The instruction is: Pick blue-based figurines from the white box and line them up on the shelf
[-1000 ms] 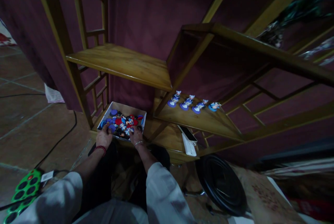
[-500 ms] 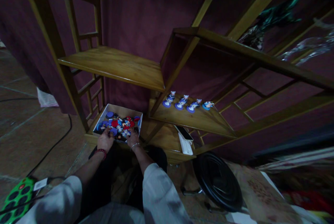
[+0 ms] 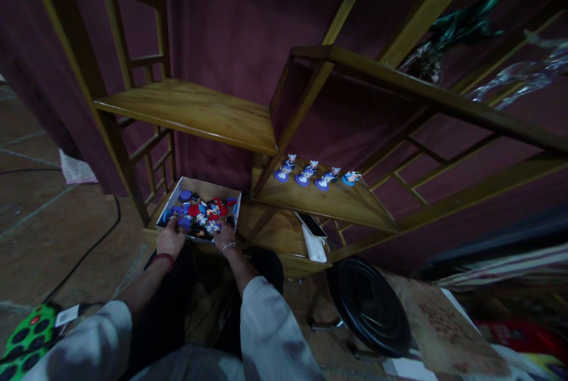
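Note:
A shallow white box (image 3: 240, 206) full of small figurines (image 3: 201, 215) with purple, blue and red parts stands on the low shelf in front of me. My left hand (image 3: 171, 240), a red bead bracelet at its wrist, reaches over the box's near left edge. Its fingers are apart beside a purple round base (image 3: 183, 223). At the near right corner is my right hand (image 3: 225, 235), wearing a silvery bracelet. Its fingers point down at a white-and-blue figurine (image 3: 213, 226), spread rather than closed; the fingertips are dim and partly hidden among the figurines.
Several figurines on round bases (image 3: 327, 180) stand in rows on the shelf (image 3: 323, 203) to the right. Below them lies a phone (image 3: 313, 226) on a white object (image 3: 316, 248). A black round stool (image 3: 370, 307) and a green power strip (image 3: 31, 336) are nearby.
My left hand has drawn back to the left, away from the purple base it was over. The right hand stays at the box's near right corner. The view shifts slightly.

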Action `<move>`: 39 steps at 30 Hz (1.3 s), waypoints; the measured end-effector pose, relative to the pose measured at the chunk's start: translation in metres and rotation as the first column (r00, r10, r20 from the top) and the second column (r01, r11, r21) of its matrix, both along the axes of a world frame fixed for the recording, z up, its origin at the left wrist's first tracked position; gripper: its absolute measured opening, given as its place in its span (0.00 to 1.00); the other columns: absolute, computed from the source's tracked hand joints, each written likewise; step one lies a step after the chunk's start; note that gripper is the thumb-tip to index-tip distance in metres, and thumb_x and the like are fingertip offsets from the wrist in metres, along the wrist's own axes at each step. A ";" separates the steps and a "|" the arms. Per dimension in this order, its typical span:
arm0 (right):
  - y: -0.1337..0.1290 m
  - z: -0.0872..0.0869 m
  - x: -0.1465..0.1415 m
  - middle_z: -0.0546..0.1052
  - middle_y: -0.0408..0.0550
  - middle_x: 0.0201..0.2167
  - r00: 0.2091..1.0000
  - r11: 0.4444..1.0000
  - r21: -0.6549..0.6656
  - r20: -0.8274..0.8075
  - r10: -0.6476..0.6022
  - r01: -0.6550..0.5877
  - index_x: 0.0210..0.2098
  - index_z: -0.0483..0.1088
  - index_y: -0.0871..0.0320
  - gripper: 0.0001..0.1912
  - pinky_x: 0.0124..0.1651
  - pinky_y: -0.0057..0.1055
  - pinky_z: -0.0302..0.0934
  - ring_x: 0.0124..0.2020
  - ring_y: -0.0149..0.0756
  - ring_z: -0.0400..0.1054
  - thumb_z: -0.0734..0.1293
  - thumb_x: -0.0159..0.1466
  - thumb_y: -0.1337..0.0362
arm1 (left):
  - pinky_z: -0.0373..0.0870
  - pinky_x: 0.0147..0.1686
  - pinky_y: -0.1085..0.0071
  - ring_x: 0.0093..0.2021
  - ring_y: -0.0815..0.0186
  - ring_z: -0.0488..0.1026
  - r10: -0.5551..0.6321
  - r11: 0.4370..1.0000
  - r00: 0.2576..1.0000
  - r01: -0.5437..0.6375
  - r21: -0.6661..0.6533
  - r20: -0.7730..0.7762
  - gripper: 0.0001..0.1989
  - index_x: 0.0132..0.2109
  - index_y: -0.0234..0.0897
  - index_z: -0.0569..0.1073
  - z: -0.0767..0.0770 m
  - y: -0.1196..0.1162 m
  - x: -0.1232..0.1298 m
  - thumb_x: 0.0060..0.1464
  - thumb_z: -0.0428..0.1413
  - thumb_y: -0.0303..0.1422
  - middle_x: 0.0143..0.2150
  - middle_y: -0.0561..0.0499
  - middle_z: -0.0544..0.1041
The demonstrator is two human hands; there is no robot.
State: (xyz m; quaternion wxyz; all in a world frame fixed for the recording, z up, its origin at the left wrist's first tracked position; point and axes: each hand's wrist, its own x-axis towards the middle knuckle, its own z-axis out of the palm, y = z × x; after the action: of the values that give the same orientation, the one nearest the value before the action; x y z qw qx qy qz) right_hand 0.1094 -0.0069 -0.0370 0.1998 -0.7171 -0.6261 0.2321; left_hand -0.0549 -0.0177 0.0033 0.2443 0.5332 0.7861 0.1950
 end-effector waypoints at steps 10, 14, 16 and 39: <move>0.000 0.004 -0.001 0.73 0.52 0.42 1.000 1.000 -0.022 0.015 0.004 -0.003 0.43 0.64 0.61 0.16 0.48 0.30 0.57 0.45 0.36 0.66 0.63 0.54 0.72 | 0.67 0.36 0.66 0.40 0.55 0.73 0.027 1.000 0.996 -0.027 0.001 -0.080 0.21 0.53 0.35 0.65 0.000 -0.001 -0.013 0.53 0.45 0.35 0.41 0.40 0.76; 0.001 0.000 -0.001 0.73 0.52 0.41 1.000 0.999 -0.033 0.013 0.003 -0.002 0.43 0.63 0.61 0.16 0.47 0.30 0.56 0.44 0.36 0.66 0.63 0.54 0.71 | 0.67 0.36 0.66 0.41 0.55 0.73 0.029 1.000 0.996 -0.029 -0.008 -0.087 0.21 0.54 0.35 0.65 -0.002 0.000 -0.015 0.53 0.44 0.35 0.42 0.39 0.75; 0.002 -0.001 -0.001 0.73 0.52 0.41 1.000 0.999 -0.047 0.013 0.006 -0.005 0.43 0.64 0.61 0.16 0.47 0.29 0.56 0.44 0.36 0.67 0.62 0.54 0.71 | 0.67 0.37 0.65 0.41 0.54 0.73 0.025 0.999 0.995 -0.028 -0.023 -0.094 0.22 0.54 0.34 0.65 0.000 0.000 -0.014 0.54 0.42 0.35 0.42 0.38 0.75; 0.006 0.003 -0.001 0.74 0.48 0.40 1.000 0.998 -0.067 0.022 -0.009 0.011 0.43 0.64 0.58 0.16 0.46 0.28 0.57 0.42 0.34 0.67 0.61 0.54 0.71 | 0.67 0.38 0.70 0.40 0.60 0.73 0.057 0.993 0.997 -0.062 0.103 0.051 0.21 0.54 0.35 0.64 -0.008 0.014 -0.030 0.51 0.47 0.31 0.39 0.43 0.76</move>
State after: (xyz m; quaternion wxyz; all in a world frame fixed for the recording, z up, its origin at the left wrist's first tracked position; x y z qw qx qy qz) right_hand 0.1085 -0.0009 -0.0340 0.1702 -0.7289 -0.6165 0.2441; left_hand -0.0847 -0.0037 -0.0043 0.2290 0.5168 0.7842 0.2558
